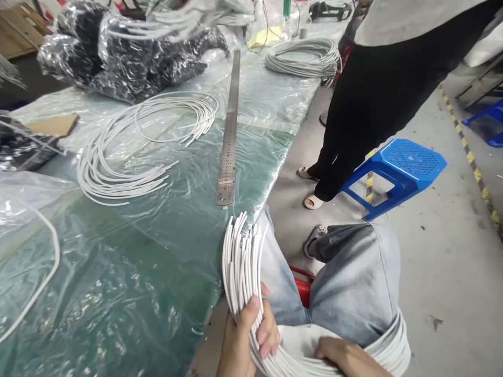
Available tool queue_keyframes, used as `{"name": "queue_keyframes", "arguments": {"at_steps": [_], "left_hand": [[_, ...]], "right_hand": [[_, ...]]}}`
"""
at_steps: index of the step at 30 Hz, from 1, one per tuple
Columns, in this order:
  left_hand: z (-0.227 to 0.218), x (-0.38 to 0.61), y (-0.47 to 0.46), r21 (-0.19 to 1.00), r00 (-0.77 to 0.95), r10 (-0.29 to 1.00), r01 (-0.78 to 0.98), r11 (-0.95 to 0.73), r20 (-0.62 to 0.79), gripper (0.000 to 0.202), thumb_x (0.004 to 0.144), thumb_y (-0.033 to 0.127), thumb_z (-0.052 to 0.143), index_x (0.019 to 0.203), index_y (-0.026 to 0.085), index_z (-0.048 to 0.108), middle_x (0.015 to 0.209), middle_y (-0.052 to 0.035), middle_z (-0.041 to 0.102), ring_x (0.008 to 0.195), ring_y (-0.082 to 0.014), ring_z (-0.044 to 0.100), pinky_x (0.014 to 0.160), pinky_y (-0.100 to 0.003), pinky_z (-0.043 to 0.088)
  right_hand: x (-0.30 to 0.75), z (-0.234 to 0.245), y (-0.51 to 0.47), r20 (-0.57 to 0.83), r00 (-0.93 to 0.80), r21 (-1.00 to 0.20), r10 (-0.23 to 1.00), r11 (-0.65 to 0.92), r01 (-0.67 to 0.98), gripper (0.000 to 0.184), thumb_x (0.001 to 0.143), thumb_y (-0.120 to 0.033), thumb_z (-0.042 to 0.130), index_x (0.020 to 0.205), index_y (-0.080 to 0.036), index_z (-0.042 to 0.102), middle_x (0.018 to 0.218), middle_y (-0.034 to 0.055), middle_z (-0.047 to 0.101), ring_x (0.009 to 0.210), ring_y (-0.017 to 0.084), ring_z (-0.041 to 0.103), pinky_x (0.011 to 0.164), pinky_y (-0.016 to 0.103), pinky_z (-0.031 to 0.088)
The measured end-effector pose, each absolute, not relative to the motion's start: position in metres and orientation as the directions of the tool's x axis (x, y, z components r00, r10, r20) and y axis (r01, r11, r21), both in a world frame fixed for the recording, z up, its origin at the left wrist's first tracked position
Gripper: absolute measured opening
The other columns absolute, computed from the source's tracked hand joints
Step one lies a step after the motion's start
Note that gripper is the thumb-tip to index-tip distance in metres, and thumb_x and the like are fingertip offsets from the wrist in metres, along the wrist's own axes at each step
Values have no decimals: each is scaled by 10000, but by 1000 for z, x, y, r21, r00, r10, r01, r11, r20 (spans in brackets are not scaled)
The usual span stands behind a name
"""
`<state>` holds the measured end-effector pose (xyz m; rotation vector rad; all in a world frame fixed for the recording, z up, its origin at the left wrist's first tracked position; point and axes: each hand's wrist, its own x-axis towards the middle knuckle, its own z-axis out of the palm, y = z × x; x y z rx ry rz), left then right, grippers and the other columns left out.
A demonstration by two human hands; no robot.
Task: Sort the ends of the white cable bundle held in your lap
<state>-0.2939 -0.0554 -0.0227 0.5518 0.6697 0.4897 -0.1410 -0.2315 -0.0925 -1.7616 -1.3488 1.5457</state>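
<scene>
Gripping a thick bundle of white plastic-sheathed cable lengths (241, 262), the left hand (245, 340) has its fingers and thumb clamped around the strands just below their cut ends, which fan upward beside the table's near edge. The bundle curves down across the person's lap in grey trousers and sweeps round to the right, where the right hand (346, 356) lies on top of it, fingers pressed flat against the strands; whether it closes around them cannot be told. On the green table covered in clear plastic sheeting (157, 272), well apart from the hands, lie a loose arc of white cable pieces (118, 173), a long perforated steel ruler (230, 131) and, farther off, a grey coiled cable (302, 57) and black bagged goods (129, 57). Beside the table another person in black trousers (377, 94) stands near a blue plastic stool (404, 167) on the concrete floor.
</scene>
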Motion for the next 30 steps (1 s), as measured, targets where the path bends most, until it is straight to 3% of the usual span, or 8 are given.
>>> {"name": "queue_keyframes", "arguments": {"at_steps": [2,4,7,11,14,19,23,30], "left_hand": [[-20,-287,-60,629,590,624,-237,741,-512,324,787,488,737,865,187,645,446,102,402,344,-27,297,386,-165,357],[-20,-283,-64,639,525,644,-225,735,-556,384,715,491,800,854,169,641,430,108,404,331,-19,289,369,-154,337],[-24,-284,-67,653,483,657,-208,729,-579,407,669,460,845,845,162,630,424,116,400,325,-14,297,364,-144,331],[-38,-296,-69,687,577,634,-164,708,-515,345,756,450,779,818,158,607,422,98,415,327,-38,366,368,-154,371],[-47,-301,-69,699,599,630,-157,697,-494,327,792,446,743,796,149,606,417,84,425,326,-46,378,368,-156,378],[-47,-297,-71,701,559,648,-159,696,-517,313,795,441,739,842,153,624,413,71,456,332,-53,377,370,-156,385],[-50,-299,-73,677,583,624,-163,718,-521,301,795,445,735,867,175,622,403,91,415,316,-51,350,357,-157,371],[-47,-302,-76,694,624,605,-135,707,-495,300,787,452,741,841,175,641,406,97,373,315,-40,325,366,-158,355]], "right_hand": [[-122,-68,-219,-404,-109,-915,908,-398,73,403,757,-319,705,1140,-226,622,1130,71,644,1067,231,599,943,287,448],[-114,-51,-198,-322,81,-943,943,-312,-118,466,787,-417,723,1211,-264,604,1131,56,634,1102,215,567,994,308,418],[-129,-40,-151,-253,360,-950,898,-159,-270,320,871,-499,627,1032,-237,715,888,45,659,877,180,604,834,303,472],[-163,-32,-98,-229,408,-886,884,-15,-464,243,740,-409,790,841,-194,742,726,-2,614,647,123,588,663,256,456],[-176,-27,-89,-258,435,-867,863,-9,-498,250,738,-392,784,694,-161,699,647,-20,561,553,98,548,579,238,419],[-179,-27,-106,-295,554,-867,779,25,-497,280,815,-426,697,740,-172,603,720,-12,575,712,116,561,697,224,435],[-177,-30,-109,-321,458,-822,829,-4,-569,411,877,-518,592,676,-169,511,702,-2,562,732,116,544,727,220,418],[-165,-29,-95,-344,274,-729,898,-71,-681,443,738,-459,778,641,-162,465,561,-30,570,530,91,548,569,206,414]]}}
